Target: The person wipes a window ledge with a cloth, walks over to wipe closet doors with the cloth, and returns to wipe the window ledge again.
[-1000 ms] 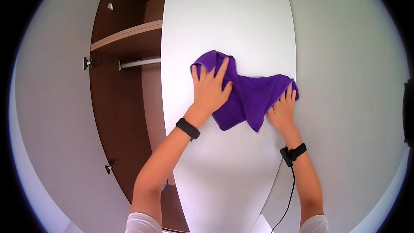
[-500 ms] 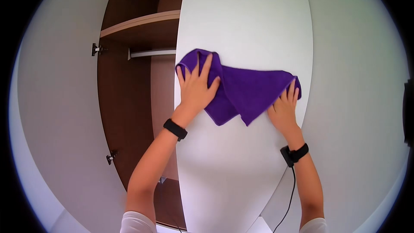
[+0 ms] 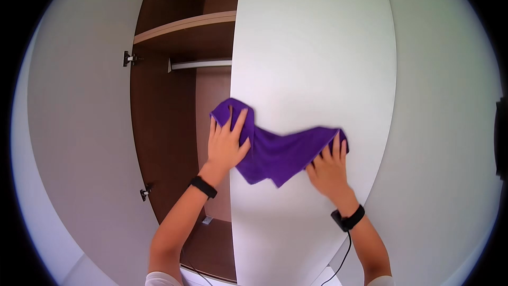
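A purple cloth (image 3: 275, 153) is stretched sideways between my two hands in front of the white door panel (image 3: 312, 63), sagging a little in the middle. My left hand (image 3: 225, 145) has its bunched left end, fingers spread over the fabric, at the panel's left edge; part of the cloth reaches past that edge. Lower on the right, my right hand (image 3: 329, 172) holds the other end, its fingertips on the cloth's corner. The undersides of both hands are hidden, as is some of the folded fabric.
To the left is an open brown wardrobe with a shelf (image 3: 185, 26) and a hanging rail (image 3: 201, 64). Hinges (image 3: 128, 59) show on its side, next to an open door (image 3: 79, 111). A black cable (image 3: 344, 259) hangs from my right wristband (image 3: 349, 218).
Both hands have moved down and somewhat left across the panel with the cloth. The cloth's left end now passes the panel's edge. The view has shifted slightly.
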The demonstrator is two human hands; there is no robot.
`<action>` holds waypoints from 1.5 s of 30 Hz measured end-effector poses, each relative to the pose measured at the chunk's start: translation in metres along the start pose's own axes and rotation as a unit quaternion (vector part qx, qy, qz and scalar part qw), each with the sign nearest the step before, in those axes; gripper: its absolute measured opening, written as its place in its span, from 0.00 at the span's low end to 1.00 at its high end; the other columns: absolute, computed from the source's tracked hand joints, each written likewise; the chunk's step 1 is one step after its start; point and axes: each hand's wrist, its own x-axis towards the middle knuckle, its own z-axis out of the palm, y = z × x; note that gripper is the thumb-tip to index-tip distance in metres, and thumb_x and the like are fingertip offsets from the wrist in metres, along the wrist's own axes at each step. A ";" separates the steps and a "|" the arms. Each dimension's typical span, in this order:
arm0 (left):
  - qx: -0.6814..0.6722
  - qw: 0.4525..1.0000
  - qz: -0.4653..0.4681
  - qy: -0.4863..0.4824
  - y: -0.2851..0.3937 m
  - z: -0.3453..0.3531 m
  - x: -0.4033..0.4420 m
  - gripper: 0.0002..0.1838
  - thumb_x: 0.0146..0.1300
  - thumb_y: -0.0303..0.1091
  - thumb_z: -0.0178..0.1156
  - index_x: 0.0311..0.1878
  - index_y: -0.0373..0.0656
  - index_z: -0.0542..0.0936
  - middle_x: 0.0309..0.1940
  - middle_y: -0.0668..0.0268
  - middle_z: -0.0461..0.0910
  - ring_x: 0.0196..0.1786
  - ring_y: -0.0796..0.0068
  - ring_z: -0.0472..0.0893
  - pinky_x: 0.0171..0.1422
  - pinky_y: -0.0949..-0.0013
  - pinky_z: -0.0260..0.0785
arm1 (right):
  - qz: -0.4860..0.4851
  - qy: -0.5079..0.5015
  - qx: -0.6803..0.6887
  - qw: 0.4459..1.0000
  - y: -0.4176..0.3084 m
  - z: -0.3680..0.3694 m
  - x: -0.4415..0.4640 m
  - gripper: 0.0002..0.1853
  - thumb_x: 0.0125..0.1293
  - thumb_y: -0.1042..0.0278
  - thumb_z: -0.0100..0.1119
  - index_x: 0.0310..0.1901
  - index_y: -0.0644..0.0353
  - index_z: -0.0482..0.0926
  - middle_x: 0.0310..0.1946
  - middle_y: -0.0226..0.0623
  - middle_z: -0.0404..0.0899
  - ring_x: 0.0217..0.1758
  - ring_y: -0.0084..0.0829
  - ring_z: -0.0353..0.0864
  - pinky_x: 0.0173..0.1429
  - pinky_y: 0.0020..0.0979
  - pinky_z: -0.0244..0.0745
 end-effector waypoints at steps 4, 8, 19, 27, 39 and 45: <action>-0.102 0.983 -0.140 0.064 0.008 0.003 0.038 0.41 0.71 0.41 0.56 0.83 0.47 0.52 0.81 0.40 0.50 0.77 0.31 0.60 0.83 0.39 0.46 | 0.049 0.069 -0.034 0.996 -0.015 0.006 0.062 0.27 0.70 0.58 0.56 0.69 0.58 0.75 0.75 0.55 0.61 0.82 0.70 0.43 0.80 0.70 0.36; -0.316 0.912 -0.225 0.135 0.049 0.002 0.011 0.39 0.68 0.37 0.63 0.79 0.37 0.60 0.79 0.44 0.57 0.78 0.39 0.61 0.81 0.50 0.54 | 0.032 0.036 -0.004 0.999 -0.061 0.039 0.027 0.26 0.68 0.59 0.57 0.66 0.59 0.78 0.72 0.55 0.66 0.81 0.71 0.47 0.80 0.71 0.39; -0.114 0.990 -0.081 -0.011 0.041 0.010 -0.042 0.42 0.62 0.32 0.63 0.80 0.40 0.60 0.74 0.31 0.55 0.53 0.34 0.73 0.62 0.44 0.69 | 0.114 -0.019 -0.010 0.993 -0.015 0.019 -0.032 0.30 0.72 0.55 0.52 0.72 0.61 0.72 0.78 0.60 0.55 0.81 0.76 0.39 0.79 0.73 0.32; -0.367 0.915 -0.120 0.115 0.034 0.041 -0.083 0.45 0.68 0.37 0.66 0.81 0.33 0.53 0.80 0.40 0.50 0.79 0.40 0.58 0.81 0.50 0.54 | 0.088 -0.039 0.033 0.995 -0.109 0.065 -0.043 0.29 0.66 0.58 0.56 0.65 0.66 0.77 0.73 0.61 0.64 0.79 0.77 0.46 0.78 0.74 0.38; -0.322 0.926 -0.193 -0.034 0.058 0.005 -0.091 0.38 0.69 0.26 0.59 0.79 0.30 0.55 0.78 0.27 0.43 0.79 0.24 0.50 0.81 0.44 0.49 | 0.171 -0.049 0.093 0.980 -0.044 -0.004 -0.025 0.30 0.65 0.65 0.57 0.70 0.63 0.72 0.79 0.56 0.54 0.82 0.77 0.32 0.79 0.73 0.28; -0.184 0.973 -0.137 -0.031 0.088 0.014 -0.081 0.41 0.66 0.40 0.58 0.79 0.32 0.59 0.80 0.37 0.50 0.80 0.27 0.51 0.82 0.33 0.37 | 0.077 -0.052 0.059 0.994 -0.094 0.031 -0.011 0.29 0.63 0.66 0.56 0.67 0.65 0.74 0.75 0.58 0.60 0.81 0.77 0.37 0.77 0.78 0.33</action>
